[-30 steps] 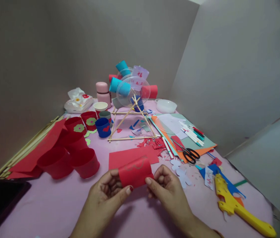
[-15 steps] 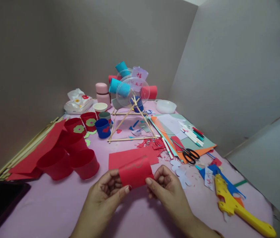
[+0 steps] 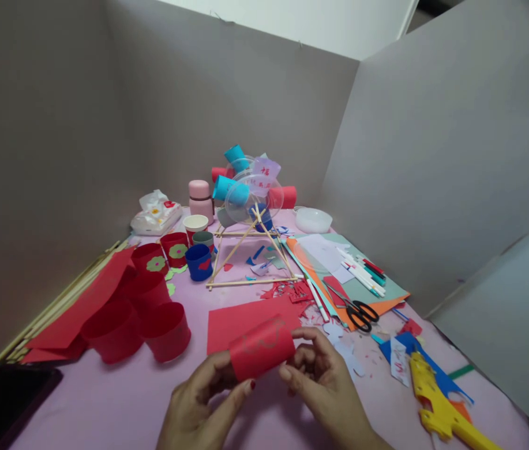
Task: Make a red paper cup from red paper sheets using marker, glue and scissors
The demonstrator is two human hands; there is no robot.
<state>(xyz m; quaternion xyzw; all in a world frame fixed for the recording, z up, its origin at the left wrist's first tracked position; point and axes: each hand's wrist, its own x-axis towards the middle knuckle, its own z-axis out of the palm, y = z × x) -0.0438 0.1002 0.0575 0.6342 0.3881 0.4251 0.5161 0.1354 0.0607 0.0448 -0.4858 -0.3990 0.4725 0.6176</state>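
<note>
A red paper tube (image 3: 262,347) with a faint wavy pencil-like line on it lies tilted between my hands, above the pink tabletop. My left hand (image 3: 212,397) grips its left end, the fingers partly hidden inside or behind it and the thumb at the lower edge. At the right end, the curled fingers and thumb of my right hand (image 3: 325,384) hold the rim. Just behind the tube is a flat red sheet (image 3: 227,322). Wide red paper rings (image 3: 166,334) stand to the left of my hands.
A stick frame (image 3: 246,284) carries a clear disc wheel with coloured paper cups. Scissors (image 3: 362,315), markers (image 3: 362,272) and a yellow glue gun (image 3: 438,403) lie on the right. Left are a dark tablet-like slab (image 3: 11,400), sticks and a blue cup (image 3: 199,262).
The red tube has been turned a little, its right end now tilted higher, and my right fingers have shifted round its rim. The view has tipped upward.
</note>
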